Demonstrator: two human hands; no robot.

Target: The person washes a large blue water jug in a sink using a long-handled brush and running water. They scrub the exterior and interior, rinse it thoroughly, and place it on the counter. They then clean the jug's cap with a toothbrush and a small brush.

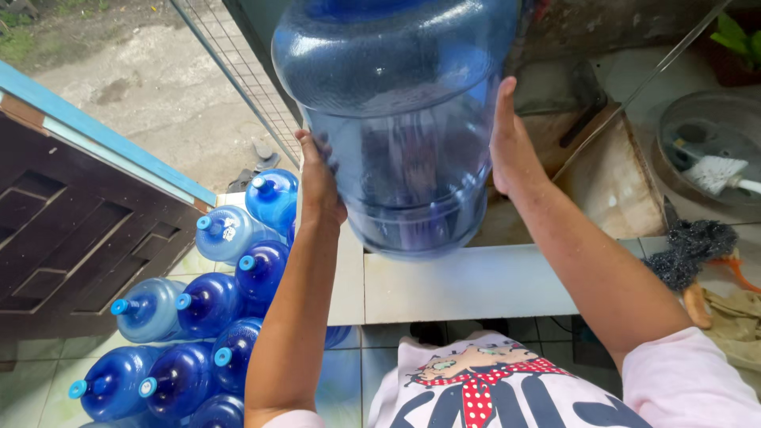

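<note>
Head view: both hands — left [319, 178], right [511, 139] — press flat against a blue water jug [396, 119], lifted (apparently empty) above the white desk [468, 281]; setting it down needs a steady, level grip.

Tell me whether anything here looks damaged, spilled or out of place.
Nothing looks broken or spilled. The big blue jug is held up between the left hand and right hand, above the white ledge. The capped blue bottles stand packed together on the floor.
</note>
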